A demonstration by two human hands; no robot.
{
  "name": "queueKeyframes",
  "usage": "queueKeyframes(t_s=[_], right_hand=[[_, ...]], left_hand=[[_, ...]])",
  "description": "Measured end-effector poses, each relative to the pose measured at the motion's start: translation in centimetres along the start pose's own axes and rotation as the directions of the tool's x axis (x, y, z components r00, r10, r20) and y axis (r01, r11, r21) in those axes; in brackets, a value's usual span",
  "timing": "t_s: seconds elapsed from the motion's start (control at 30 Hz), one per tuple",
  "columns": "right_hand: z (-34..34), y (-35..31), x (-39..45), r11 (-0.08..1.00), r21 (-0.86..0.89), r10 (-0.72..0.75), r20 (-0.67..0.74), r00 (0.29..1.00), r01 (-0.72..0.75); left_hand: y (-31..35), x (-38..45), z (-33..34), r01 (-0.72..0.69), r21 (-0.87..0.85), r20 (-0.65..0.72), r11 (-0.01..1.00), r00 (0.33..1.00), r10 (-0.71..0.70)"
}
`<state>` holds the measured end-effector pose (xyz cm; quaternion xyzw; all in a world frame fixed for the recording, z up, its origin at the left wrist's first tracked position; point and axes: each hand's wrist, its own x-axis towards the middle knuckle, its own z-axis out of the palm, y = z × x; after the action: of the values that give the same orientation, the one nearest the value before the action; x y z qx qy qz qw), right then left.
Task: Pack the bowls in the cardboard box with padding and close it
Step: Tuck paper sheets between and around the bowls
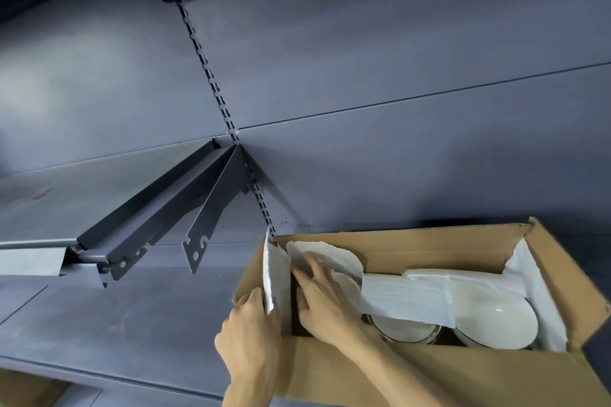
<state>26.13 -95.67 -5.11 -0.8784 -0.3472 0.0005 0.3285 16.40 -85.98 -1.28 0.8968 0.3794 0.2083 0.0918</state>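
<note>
An open cardboard box (413, 377) stands on a dark shelf at the lower right. Inside lie white bowls: one at the right (496, 324), one in the middle (405, 329) partly under a white foam sheet (406, 299), and one at the left (347, 281) mostly hidden by my right hand. My left hand (251, 327) pinches a white foam sheet (274, 274) that stands upright against the box's left wall. My right hand (320, 294) reaches into the box's left end, fingers spread on another foam piece (330, 256) over the left bowl.
Grey metal shelving fills the view: a back panel with a slotted upright (211, 76), a shelf with brackets (132, 208) at the left, and the shelf surface (115, 324) under the box. More foam (529, 277) lines the box's right end.
</note>
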Motion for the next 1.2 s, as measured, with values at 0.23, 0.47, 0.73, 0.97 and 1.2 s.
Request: queueKeyframes(t_s=[0.23, 0.47, 0.73, 0.97, 1.2], right_hand=[[-0.1, -0.7, -0.4, 0.992, -0.076, -0.086, 0.135, 0.987, 0.097], [0.1, -0.8, -0.5, 0.993, -0.013, -0.115, 0.176, 0.978, 0.119], [-0.4, -1.1, -0.7, 0.984, -0.165, -0.054, 0.129, 0.990, 0.075], [-2.2, -1.4, -1.3, 0.996, -0.086, -0.039, -0.113, 0.993, 0.030], [-7.6, 2.5, -5.0, 0.980, 0.196, 0.092, -0.270, 0.958, -0.039]], left_hand=[[-0.1, -0.9, 0.7, -0.039, 0.006, 0.101, 0.999, 0.994, 0.039], [0.2, -1.9, -0.2, -0.047, -0.136, 0.005, 0.990, 0.999, 0.049], [-1.2, -1.0, 0.4, -0.091, -0.104, -0.104, 0.990, 0.991, 0.080], [-0.6, -0.8, -0.6, -0.090, -0.090, -0.013, 0.992, 0.996, 0.089], [-0.4, -1.1, -2.1, -0.112, -0.150, -0.116, 0.982, 0.989, 0.095]])
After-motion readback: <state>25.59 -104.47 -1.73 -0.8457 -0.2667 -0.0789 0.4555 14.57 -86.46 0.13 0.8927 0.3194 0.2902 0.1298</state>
